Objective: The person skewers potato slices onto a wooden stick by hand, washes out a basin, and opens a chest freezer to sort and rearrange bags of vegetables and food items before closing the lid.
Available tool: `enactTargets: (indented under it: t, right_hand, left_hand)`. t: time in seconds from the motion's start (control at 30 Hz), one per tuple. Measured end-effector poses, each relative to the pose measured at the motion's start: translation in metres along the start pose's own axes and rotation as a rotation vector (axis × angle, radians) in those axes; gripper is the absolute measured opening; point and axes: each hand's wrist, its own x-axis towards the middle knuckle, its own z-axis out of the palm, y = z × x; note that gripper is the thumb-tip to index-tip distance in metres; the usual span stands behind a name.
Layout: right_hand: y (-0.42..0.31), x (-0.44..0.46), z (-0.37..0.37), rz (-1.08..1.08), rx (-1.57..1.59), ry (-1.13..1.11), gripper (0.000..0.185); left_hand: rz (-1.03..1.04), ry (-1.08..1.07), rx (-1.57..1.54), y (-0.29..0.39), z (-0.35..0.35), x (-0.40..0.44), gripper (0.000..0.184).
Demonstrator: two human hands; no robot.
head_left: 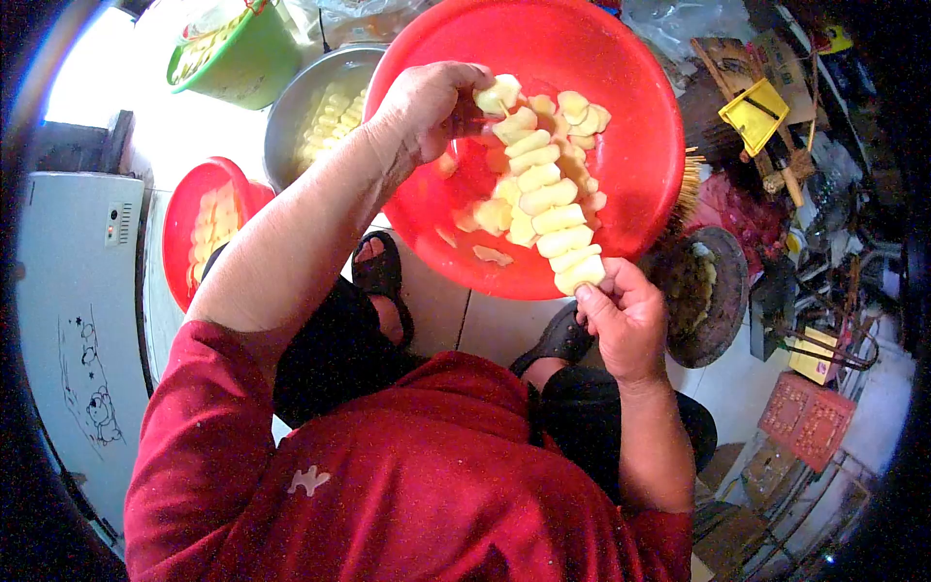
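Two-ended pinch on the slice skewer!
Left grip closed on its top end, right grip on its bottom, upper centre, over the red basin; light, level pressure should spare slices.

Harsh white glare washes out the upper left. The room's right side sits dimmer, grainy, curving into black edges.

I have one view, worn on the head, looking steeply down past the red shirt to the hands and the big red basin, both close, with the tiled floor farther below.
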Motion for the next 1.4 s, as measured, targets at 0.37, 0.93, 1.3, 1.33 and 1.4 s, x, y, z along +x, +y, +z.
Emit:
enactTargets:
  t: [0.37,0.93,1.3,1.33,1.4]
  right_hand:
    - [0.008,0.0,0.003,0.026,0.017,0.038,0.015]
    - [0.007,0.004,0.006,0.023,0.052,0.075,0.016]
    - [0.012,0.004,0.004,0.083,0.093,0.08,0.019]
    - [0.012,0.004,0.003,0.089,0.088,0.075,0.019]
    - [0.01,0.004,0.004,0.083,0.103,0.075,0.019]
  left_hand:
    - [-0.127,-0.154,0.198,-0.004,-0.001,-0.002,0.031]
    - [-0.009,-0.148,-0.046,-0.016,0.025,-0.021,0.034]
    - [0.075,-0.146,0.073,-0.017,0.024,-0.016,0.038]
    - [0.063,-0.148,0.098,-0.016,0.024,-0.017,0.037]
    - [0.048,-0.148,0.024,-0.019,0.023,-0.015,0.037]
